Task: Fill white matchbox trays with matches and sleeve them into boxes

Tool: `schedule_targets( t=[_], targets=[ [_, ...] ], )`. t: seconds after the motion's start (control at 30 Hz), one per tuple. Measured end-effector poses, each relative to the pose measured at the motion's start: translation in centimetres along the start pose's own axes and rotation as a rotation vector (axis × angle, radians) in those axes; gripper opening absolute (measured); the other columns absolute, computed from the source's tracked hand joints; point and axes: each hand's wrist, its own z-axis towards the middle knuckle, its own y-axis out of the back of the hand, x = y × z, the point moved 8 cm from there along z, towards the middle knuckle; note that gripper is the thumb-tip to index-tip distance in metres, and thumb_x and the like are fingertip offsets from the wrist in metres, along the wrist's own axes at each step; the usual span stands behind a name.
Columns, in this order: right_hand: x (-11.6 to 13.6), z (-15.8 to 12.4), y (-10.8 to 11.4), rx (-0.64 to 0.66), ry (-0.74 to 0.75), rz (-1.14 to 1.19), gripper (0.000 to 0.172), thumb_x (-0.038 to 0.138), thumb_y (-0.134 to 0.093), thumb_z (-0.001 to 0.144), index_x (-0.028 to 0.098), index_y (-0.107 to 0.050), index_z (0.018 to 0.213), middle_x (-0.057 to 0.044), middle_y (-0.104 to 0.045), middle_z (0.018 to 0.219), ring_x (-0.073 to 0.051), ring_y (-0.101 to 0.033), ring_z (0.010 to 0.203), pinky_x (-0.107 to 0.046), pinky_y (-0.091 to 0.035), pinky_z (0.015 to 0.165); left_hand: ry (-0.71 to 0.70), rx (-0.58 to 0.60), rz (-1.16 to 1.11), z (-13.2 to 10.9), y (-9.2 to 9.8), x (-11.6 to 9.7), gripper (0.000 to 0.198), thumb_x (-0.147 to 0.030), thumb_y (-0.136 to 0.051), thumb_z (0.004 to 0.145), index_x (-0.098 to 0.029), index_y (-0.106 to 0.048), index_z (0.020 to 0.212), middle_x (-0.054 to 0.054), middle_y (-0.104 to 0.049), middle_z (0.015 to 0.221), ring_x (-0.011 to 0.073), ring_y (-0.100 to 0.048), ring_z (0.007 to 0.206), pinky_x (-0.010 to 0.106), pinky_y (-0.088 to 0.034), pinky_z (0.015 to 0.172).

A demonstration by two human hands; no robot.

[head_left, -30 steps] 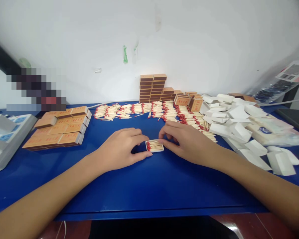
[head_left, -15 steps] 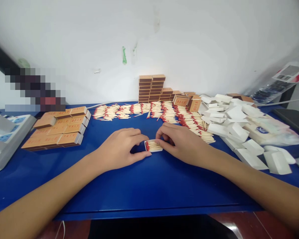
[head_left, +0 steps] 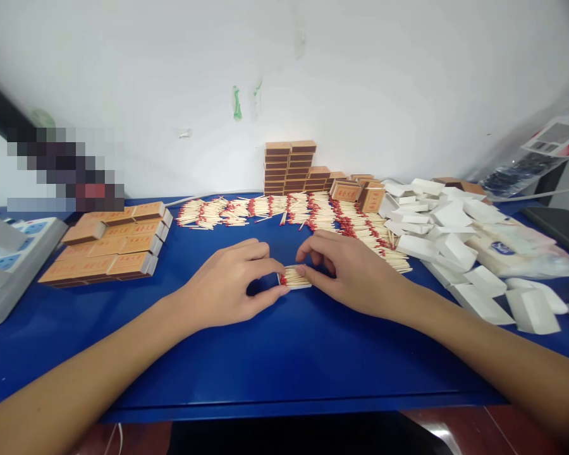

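A small white matchbox tray, full of red-headed matches, lies on the blue table in front of me. My left hand has its thumb and index finger closed around the tray's left end. The match heads lie at that end. From the other side, my right hand rests its thumb tip on the matches near the tray's right end. Its index finger is curved above the far edge, a small gap away from the thumb. Behind both hands stretches a long row of loose matches.
Closed matchboxes are stacked on the left beside a power strip. Matchbox sleeves stand piled against the wall. Many white trays lie heaped at right, by a plastic pack. The table's front edge is near me.
My right index finger has lifted slightly away from the thumb, widening the gap over the matches. My left hand keeps its hold on the tray. The view has shifted a little.
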Motion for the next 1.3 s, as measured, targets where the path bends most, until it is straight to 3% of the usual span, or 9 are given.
schedule_targets(
  t=[0.1, 0.23, 0.43, 0.57, 0.73, 0.9, 1.03, 1.2, 1.3],
  targets=[
    [-0.1, 0.0, -0.1, 0.008, -0.012, -0.007, 0.008, 0.03, -0.067, 0.101, 0.023, -0.07, 0.102, -0.003, -0.068, 0.091, -0.019, -0.063, 0.078, -0.033, -0.043, 0.067, -0.027, 0.011, 0.002, 0.0, 0.1, -0.3, 0.023, -0.034, -0.067, 0.107, -0.019, -0.08, 0.118, 0.004, -0.064, 0.091, 0.0191, -0.061, 0.085, 0.031, -0.047, 0.074],
    [0.1, 0.1, 0.1, -0.009, 0.0, 0.009, 0.007, 0.027, -0.066, 0.1, 0.022, -0.071, 0.101, -0.003, -0.068, 0.091, -0.019, -0.062, 0.077, -0.032, -0.043, 0.067, -0.03, 0.031, -0.012, -0.1, 0.0, -0.4, 0.022, -0.035, -0.067, 0.106, -0.019, -0.082, 0.111, 0.004, -0.063, 0.092, 0.0183, -0.061, 0.085, 0.031, -0.048, 0.075],
    [-0.3, 0.3, 1.5, -0.062, 0.023, -0.035, 0.009, 0.026, -0.064, 0.099, 0.023, -0.071, 0.095, -0.003, -0.069, 0.085, -0.018, -0.06, 0.073, -0.032, -0.043, 0.067, 0.002, 0.009, -0.025, 0.0, 0.0, 0.0, 0.023, -0.036, -0.068, 0.106, -0.02, -0.08, 0.118, 0.005, -0.067, 0.094, 0.0182, -0.064, 0.086, 0.031, -0.051, 0.075],
    [-2.8, 0.8, 3.9, -0.145, -0.009, -0.167, 0.015, 0.03, -0.06, 0.1, 0.023, -0.068, 0.09, -0.003, -0.069, 0.08, -0.019, -0.059, 0.069, -0.034, -0.041, 0.066, 0.034, -0.04, 0.02, 0.1, 0.4, 0.3, 0.029, -0.039, -0.067, 0.106, -0.019, -0.078, 0.126, 0.007, -0.07, 0.101, 0.0211, -0.068, 0.092, 0.035, -0.055, 0.081],
    [-7.3, 1.2, 8.0, -0.24, -0.212, -0.364, 0.015, 0.035, -0.061, 0.096, 0.024, -0.066, 0.087, -0.006, -0.072, 0.083, -0.023, -0.062, 0.072, -0.036, -0.037, 0.064, 0.095, -0.013, 0.09, -0.1, 0.2, 0.7, 0.062, -0.061, -0.079, 0.094, -0.018, -0.072, 0.137, 0.011, -0.07, 0.113, 0.0278, -0.068, 0.101, 0.043, -0.059, 0.088],
    [-9.7, 0.9, 11.1, -0.294, -0.313, -0.458, 0.015, 0.034, -0.06, 0.096, 0.025, -0.067, 0.087, -0.008, -0.073, 0.087, -0.026, -0.062, 0.075, -0.037, -0.037, 0.066, 0.094, 0.006, 0.082, -0.2, 0.2, 0.6, 0.033, -0.046, -0.076, 0.099, -0.018, -0.078, 0.117, 0.008, -0.068, 0.104, 0.024, -0.066, 0.095, 0.039, -0.058, 0.082],
    [-11.1, 0.4, 12.6, -0.351, -0.361, -0.513, 0.019, 0.039, -0.059, 0.098, 0.025, -0.07, 0.09, -0.013, -0.074, 0.093, -0.031, -0.066, 0.083, -0.041, -0.039, 0.069, 0.086, 0.004, 0.077, -0.1, 0.6, 0.4, 0.029, -0.045, -0.077, 0.099, -0.018, -0.078, 0.11, 0.007, -0.069, 0.103, 0.023, -0.066, 0.093, 0.037, -0.055, 0.079],
    [-12.5, 0.4, 12.7, -0.356, -0.545, -0.56, 0.058, 0.077, -0.062, 0.09, 0.021, -0.076, 0.096, -0.02, -0.075, 0.105, -0.038, -0.069, 0.094, -0.046, -0.048, 0.073, 0.083, 0.011, 0.078, -0.1, 0.7, 0.4, 0.028, -0.045, -0.077, 0.099, -0.019, -0.078, 0.11, 0.006, -0.07, 0.103, 0.0223, -0.066, 0.093, 0.035, -0.055, 0.078],
    [-12.8, 0.8, 11.7, -0.279, -0.629, -0.57, 0.061, 0.081, -0.063, 0.086, 0.021, -0.074, 0.083, -0.02, -0.075, 0.101, -0.037, -0.07, 0.09, -0.045, -0.048, 0.07, 0.077, 0.009, 0.07, -0.1, 0.6, 0.4, 0.028, -0.046, -0.077, 0.1, -0.02, -0.078, 0.109, 0.006, -0.07, 0.101, 0.0222, -0.066, 0.093, 0.036, -0.055, 0.079]
  ],
)
